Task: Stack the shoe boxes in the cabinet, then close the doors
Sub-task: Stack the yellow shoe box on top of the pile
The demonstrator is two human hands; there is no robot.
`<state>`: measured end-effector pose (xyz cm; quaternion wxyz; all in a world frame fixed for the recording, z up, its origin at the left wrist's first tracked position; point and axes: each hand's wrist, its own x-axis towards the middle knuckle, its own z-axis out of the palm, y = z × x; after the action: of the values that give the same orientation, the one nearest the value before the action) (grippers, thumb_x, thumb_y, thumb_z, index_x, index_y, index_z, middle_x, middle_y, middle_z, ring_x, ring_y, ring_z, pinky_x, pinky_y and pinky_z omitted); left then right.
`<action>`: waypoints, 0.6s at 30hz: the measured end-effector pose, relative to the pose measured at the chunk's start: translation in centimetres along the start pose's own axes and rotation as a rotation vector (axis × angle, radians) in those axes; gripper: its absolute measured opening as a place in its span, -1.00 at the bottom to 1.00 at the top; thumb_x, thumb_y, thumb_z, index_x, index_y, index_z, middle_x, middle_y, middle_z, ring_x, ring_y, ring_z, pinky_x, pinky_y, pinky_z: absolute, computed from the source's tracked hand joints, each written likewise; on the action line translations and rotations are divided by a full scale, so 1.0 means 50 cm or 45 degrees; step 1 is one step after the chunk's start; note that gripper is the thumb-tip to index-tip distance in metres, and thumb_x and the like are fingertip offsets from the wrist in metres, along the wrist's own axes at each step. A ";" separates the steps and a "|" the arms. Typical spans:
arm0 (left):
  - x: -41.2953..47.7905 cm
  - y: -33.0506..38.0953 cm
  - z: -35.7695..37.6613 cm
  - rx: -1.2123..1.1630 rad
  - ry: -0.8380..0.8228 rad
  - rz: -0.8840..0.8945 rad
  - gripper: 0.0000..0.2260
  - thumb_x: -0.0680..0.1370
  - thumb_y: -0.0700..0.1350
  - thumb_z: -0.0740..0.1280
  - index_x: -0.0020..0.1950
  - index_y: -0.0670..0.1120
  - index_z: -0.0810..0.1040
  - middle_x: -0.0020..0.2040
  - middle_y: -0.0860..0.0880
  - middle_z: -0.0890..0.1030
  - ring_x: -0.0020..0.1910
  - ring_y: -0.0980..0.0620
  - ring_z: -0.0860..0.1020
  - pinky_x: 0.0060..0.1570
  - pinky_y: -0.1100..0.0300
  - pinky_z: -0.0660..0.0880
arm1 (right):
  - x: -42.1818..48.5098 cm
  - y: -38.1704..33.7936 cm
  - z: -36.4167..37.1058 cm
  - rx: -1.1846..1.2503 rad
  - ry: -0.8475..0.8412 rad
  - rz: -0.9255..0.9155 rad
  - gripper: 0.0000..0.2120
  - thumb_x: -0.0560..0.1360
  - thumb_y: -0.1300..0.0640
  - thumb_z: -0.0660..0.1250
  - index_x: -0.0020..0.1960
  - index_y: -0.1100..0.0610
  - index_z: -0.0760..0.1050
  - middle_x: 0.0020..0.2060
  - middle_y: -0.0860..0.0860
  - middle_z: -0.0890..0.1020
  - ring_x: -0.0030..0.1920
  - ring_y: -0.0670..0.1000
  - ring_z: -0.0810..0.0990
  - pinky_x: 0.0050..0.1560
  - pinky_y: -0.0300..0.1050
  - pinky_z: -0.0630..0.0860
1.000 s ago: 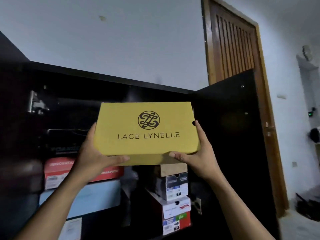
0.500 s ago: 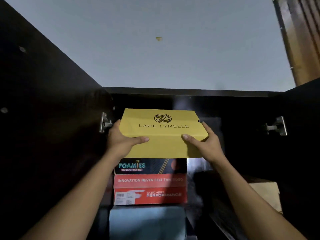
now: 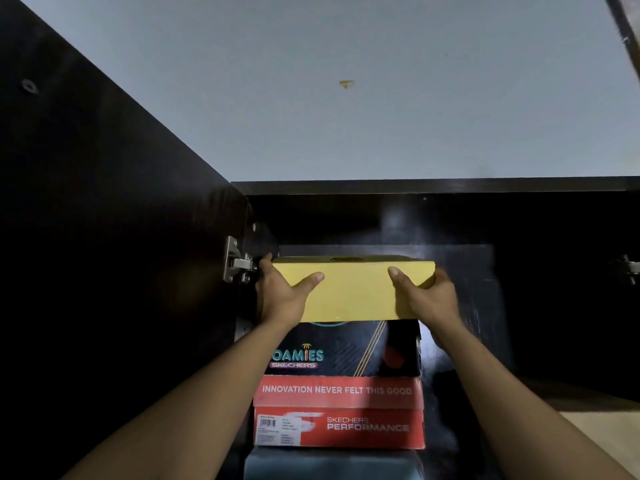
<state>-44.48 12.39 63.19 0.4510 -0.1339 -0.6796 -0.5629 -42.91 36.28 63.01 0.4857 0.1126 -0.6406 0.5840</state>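
Observation:
A yellow shoe box (image 3: 355, 294) sits level at the top of a stack inside the dark cabinet (image 3: 415, 187), its near face toward me. My left hand (image 3: 282, 294) grips its left end and my right hand (image 3: 424, 294) grips its right end, thumbs on the front face. Under it is a black Foamies Skechers box (image 3: 346, 351), then a red Skechers Performance box (image 3: 339, 410), then a grey-blue box (image 3: 332, 465). Whether the yellow box rests fully on the black one I cannot tell.
The left cabinet door (image 3: 104, 237) stands open, with a metal hinge (image 3: 235, 265) right beside my left hand. Another hinge (image 3: 628, 268) shows at the far right. A tan box top (image 3: 602, 431) lies lower right. Pale wall above the cabinet.
The yellow box has gone deeper into the cabinet and tilted flat, so its printed lid no longer faces me. Both hands moved forward with it.

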 end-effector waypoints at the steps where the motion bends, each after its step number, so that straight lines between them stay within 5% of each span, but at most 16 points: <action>1: 0.004 -0.001 0.007 0.016 0.007 -0.008 -0.11 0.42 0.11 0.55 0.58 -0.09 0.13 0.44 -0.24 0.42 0.38 -0.25 0.43 0.14 0.01 0.45 | 0.004 0.012 0.005 -0.026 0.010 -0.012 -0.47 0.36 -0.11 0.59 0.20 0.06 0.46 -0.03 -0.11 0.62 0.05 0.02 0.61 0.01 -0.03 0.56; 4: 0.012 -0.008 0.025 0.122 0.014 0.008 -0.14 0.51 0.09 0.46 0.63 -0.08 0.01 0.54 -0.24 0.29 0.44 -0.27 0.38 0.16 -0.06 0.46 | 0.012 0.045 0.011 -0.149 -0.001 -0.047 -0.19 0.31 -0.25 0.58 0.41 0.01 0.33 0.18 -0.05 0.61 0.22 0.08 0.59 0.21 0.14 0.56; 8: 0.016 -0.062 0.040 0.323 -0.009 0.122 -0.17 0.58 0.05 0.38 0.65 -0.10 -0.08 0.65 -0.15 0.00 0.58 -0.26 0.14 0.43 -0.18 0.35 | 0.002 0.062 0.026 -0.432 -0.099 -0.137 0.11 0.28 -0.33 0.54 0.59 -0.12 -0.05 0.54 0.00 0.34 0.47 0.17 0.38 0.34 0.24 0.45; 16: 0.010 -0.119 0.062 0.562 -0.004 0.226 -0.34 0.64 0.08 0.26 0.65 -0.08 0.05 0.66 -0.06 -0.16 0.63 -0.15 0.01 0.29 -0.07 0.50 | -0.003 0.078 0.048 -0.598 -0.158 -0.173 0.07 0.43 -0.17 0.51 0.62 -0.13 -0.20 0.54 0.18 0.24 0.46 0.29 0.35 0.27 0.15 0.42; 18: 0.015 -0.131 0.070 0.661 -0.012 0.255 -0.39 0.65 0.06 0.25 0.63 -0.11 0.12 0.66 -0.06 -0.13 0.64 -0.10 -0.10 0.38 -0.09 0.44 | -0.007 0.090 0.050 -0.658 -0.186 -0.203 0.06 0.43 -0.18 0.50 0.62 -0.16 -0.20 0.53 0.13 0.27 0.44 0.24 0.37 0.22 0.07 0.43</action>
<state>-51.00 13.09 59.68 0.5205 -0.0831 -0.7865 -0.3218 -47.15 35.31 60.24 0.4953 0.0769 -0.7908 0.3513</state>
